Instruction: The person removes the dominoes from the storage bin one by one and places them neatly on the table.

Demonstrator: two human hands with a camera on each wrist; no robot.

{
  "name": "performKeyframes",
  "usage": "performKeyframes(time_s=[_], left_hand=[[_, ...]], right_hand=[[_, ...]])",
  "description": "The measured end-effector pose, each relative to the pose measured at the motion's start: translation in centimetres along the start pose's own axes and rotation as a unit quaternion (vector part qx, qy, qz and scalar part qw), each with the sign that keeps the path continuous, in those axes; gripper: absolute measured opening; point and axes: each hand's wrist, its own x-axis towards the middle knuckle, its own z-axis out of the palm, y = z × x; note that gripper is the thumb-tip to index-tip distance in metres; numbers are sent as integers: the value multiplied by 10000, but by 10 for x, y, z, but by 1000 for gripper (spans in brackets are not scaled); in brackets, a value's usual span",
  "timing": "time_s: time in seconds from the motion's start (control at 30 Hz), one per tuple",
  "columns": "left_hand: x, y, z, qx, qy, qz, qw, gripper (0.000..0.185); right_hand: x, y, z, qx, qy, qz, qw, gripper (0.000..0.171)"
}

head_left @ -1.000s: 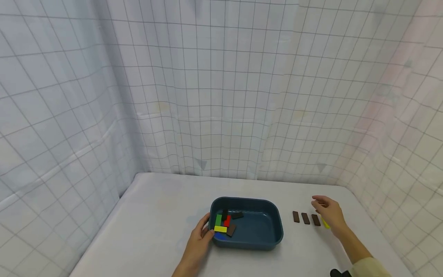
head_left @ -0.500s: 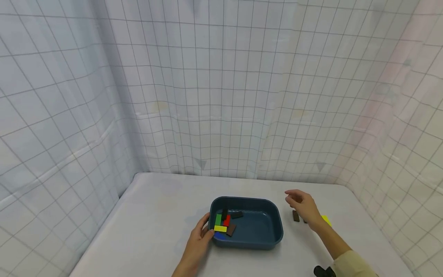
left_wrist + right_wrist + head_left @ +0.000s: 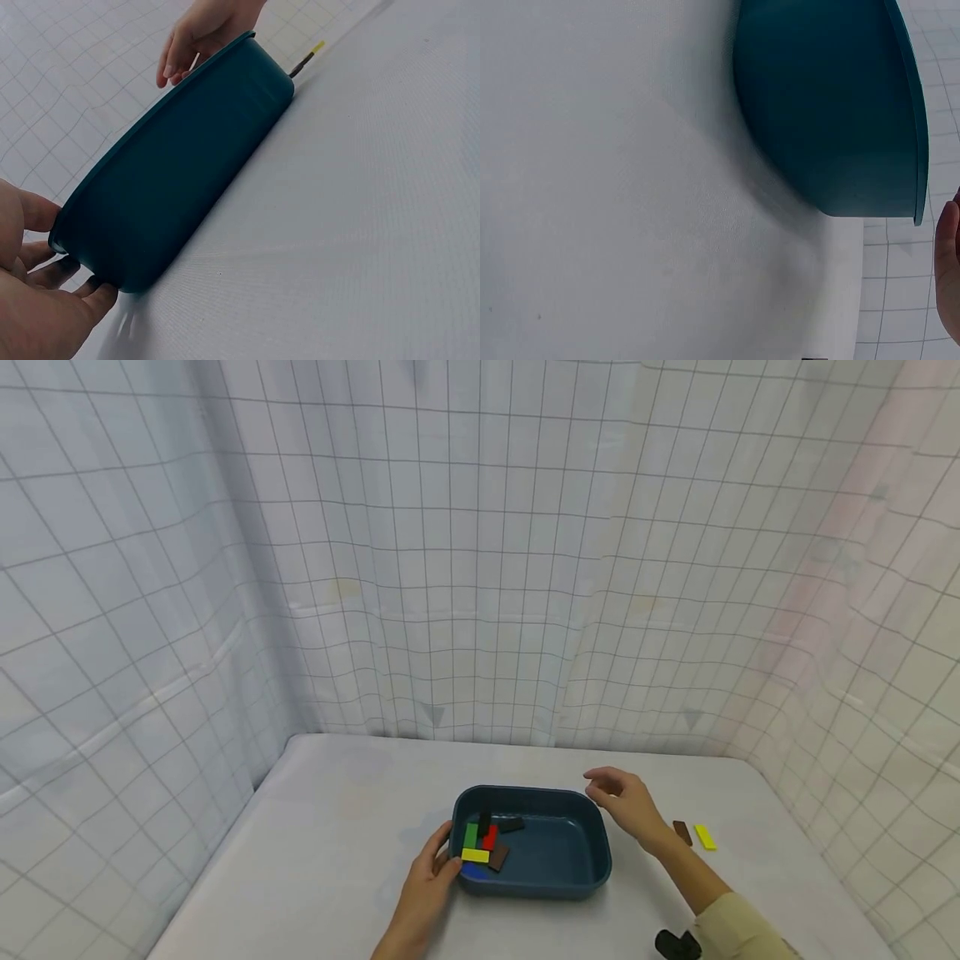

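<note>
A dark blue-green plastic bin (image 3: 555, 860) stands on the white table. My left hand (image 3: 426, 881) holds it at its left end, fingers against the outer wall in the left wrist view. Inside, small flat blocks lie to the left: a green block (image 3: 471, 836), a red block (image 3: 490, 837), a yellow block (image 3: 476, 856), a blue block (image 3: 474, 871), a brown block (image 3: 498, 858) and dark ones. My right hand (image 3: 628, 802) hovers by the bin's right rim, fingers loosely bent, nothing visible between them.
Right of my right forearm, another brown block (image 3: 682, 832) and a second yellow block (image 3: 705, 837) lie on the table (image 3: 360, 827). A black device (image 3: 677, 945) sits at my right wrist. White gridded curtains (image 3: 480, 568) surround the table.
My right hand has moved left from over the row of blocks to the bin's right rim. Its arm now hides two brown blocks; the yellow one is uncovered. My left hand stays put.
</note>
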Motion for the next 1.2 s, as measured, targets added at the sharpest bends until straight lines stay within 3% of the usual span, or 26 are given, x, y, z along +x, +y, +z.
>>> performKeyframes(time_s=[0.27, 0.63, 0.97, 1.2], left_hand=[[1, -1, 2, -23, -107, 74, 9999, 61], [0, 1, 1, 29, -11, 25, 10000, 61], [0, 0, -2, 31, 12, -39, 10000, 60], [-1, 1, -2, 53, -64, 57, 9999, 61]], right_hand=[[2, -1, 11, 46, -205, -183, 9996, 27], [10, -14, 40, 126, -942, -568, 9938, 29], [18, -15, 82, -449, -1795, -1283, 9743, 29], [20, -11, 99, -1491, -1920, -1502, 9583, 29]])
